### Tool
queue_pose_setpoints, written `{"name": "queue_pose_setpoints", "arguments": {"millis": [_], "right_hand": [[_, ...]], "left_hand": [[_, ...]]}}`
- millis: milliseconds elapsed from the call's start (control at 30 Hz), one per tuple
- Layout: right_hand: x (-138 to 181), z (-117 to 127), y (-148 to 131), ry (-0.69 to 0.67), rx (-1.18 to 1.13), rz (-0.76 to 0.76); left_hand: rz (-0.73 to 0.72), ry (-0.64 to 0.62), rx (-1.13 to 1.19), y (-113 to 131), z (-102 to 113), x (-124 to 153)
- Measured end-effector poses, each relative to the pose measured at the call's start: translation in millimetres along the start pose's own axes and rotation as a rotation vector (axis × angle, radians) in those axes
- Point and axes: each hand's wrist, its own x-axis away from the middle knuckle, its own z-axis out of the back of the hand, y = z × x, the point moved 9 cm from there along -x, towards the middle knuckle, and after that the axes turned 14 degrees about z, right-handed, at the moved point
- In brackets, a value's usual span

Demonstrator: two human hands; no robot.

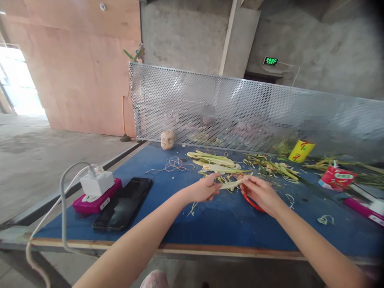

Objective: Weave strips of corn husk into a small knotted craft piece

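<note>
A pale green plant strip (231, 185), which looks like a piece of husk, is stretched between my two hands above the blue table (180, 224). My left hand (205, 187) pinches its left end, with fingers curled. At the other end, the fingers of my right hand (259, 194) are closed around the strip. A red curved loop (253, 203) shows under my right hand; the rest of it is hidden, so I cannot tell what it belongs to. Just beyond my hands lies a pile of long pale green husk pieces (214, 159).
A black phone (124, 204) and a purple power strip (97, 198) with a white charger lie left. String (177, 164) and a wrapped roll (167, 140) are farther back. Right are a yellow roll (301, 151), red packet (337, 178) and plant scraps. A perforated metal screen (186, 100) stands behind.
</note>
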Motion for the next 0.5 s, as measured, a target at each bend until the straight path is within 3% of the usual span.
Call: {"name": "queue_pose_setpoints", "arguments": {"millis": [167, 333, 500], "right_hand": [[13, 21, -2, -0.233, 0.569, 0.007], [19, 28, -10, -0.355, 1.005, 0.063], [32, 19, -15, -0.451, 1.093, 0.191]], "left_hand": [[0.021, -0.053, -0.202, 1, -12, 6], [0.08, -0.088, -0.376, -4, -5, 7], [0.27, -0.213, -0.513, -27, 0, 12]]}}
